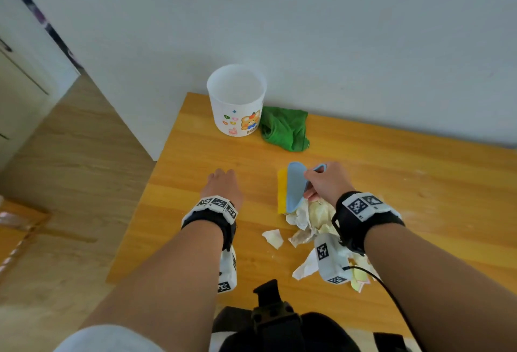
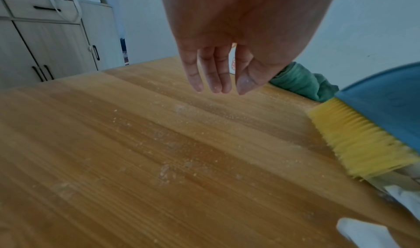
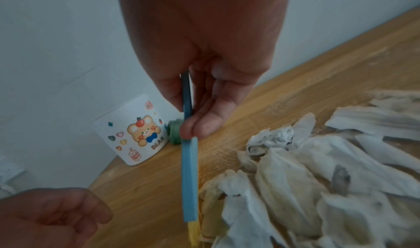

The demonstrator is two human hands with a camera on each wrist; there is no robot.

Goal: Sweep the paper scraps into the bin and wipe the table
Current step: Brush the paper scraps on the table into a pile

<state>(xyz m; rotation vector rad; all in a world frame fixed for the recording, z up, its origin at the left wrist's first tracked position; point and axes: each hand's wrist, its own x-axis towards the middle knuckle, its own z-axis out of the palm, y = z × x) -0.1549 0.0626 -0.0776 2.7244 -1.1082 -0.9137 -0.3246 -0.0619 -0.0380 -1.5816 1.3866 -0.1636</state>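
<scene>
While our right hand (image 1: 326, 184) grips the blue brush (image 1: 295, 186), its long axis runs toward the bin (image 1: 236, 100), yellow bristles down against the paper scraps (image 1: 313, 220); our left hand (image 1: 222, 186) hovers relaxed, holding nothing, above the table (image 1: 195, 142).

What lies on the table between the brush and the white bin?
Only bare wooden table dusted with crumbs separates the brush from the white bin; the green cloth lies just right of that line. Head view shows it.

pale cabinet (image 2: 45, 41) with black handles, wood floor (image 1: 70, 170), white wall (image 1: 307, 16)
</scene>
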